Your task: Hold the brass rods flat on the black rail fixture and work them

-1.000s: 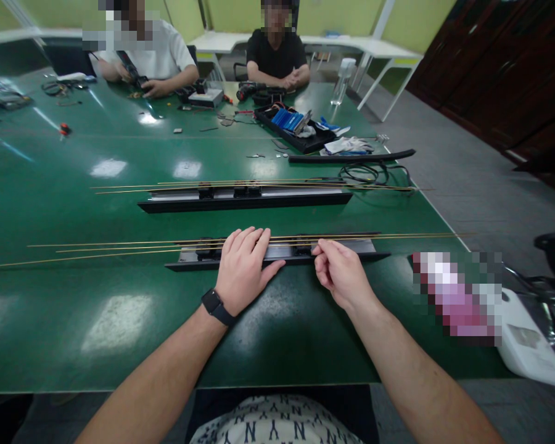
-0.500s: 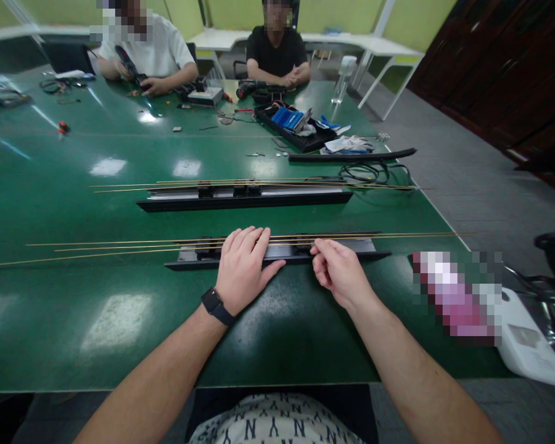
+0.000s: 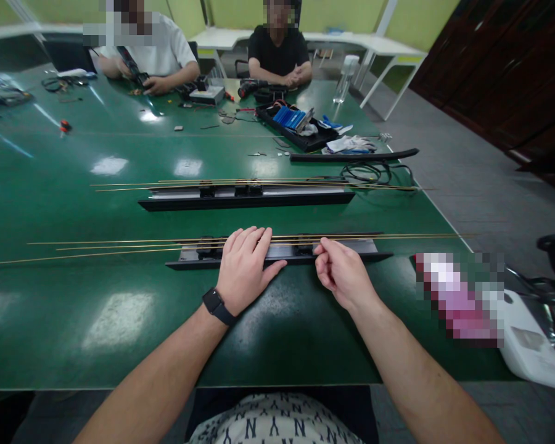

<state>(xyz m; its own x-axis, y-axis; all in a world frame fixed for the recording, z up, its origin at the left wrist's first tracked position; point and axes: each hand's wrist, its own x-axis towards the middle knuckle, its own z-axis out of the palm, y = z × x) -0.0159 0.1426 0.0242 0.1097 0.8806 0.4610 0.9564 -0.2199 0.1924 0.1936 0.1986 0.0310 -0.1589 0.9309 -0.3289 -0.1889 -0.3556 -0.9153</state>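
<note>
My left hand (image 3: 243, 265) lies flat over the near black rail (image 3: 342, 259), fingers stretched out together and thumb apart, pressing on thin brass-coloured rods (image 3: 120, 242). The rods run lengthwise along the rail's grey channel, over black blocks (image 3: 304, 245), and stick out past both ends. To the right of one block, my right hand (image 3: 340, 271) is closed in a pinch at the channel. One thin rod leads to its fingertips; the pinched end itself is hidden.
A second black rail (image 3: 250, 200) with rods lies parallel behind. Farther back are a curved black strip (image 3: 351, 157), coiled cable (image 3: 367, 174), gloves (image 3: 350, 145), a black tray (image 3: 308, 142) and a clear bottle (image 3: 345, 80). Two people sit across the green table (image 3: 134, 357).
Both hands keep nearly the same places on the rail. The right fingertips have shifted very slightly to the right; the whole view has moved a little too.
</note>
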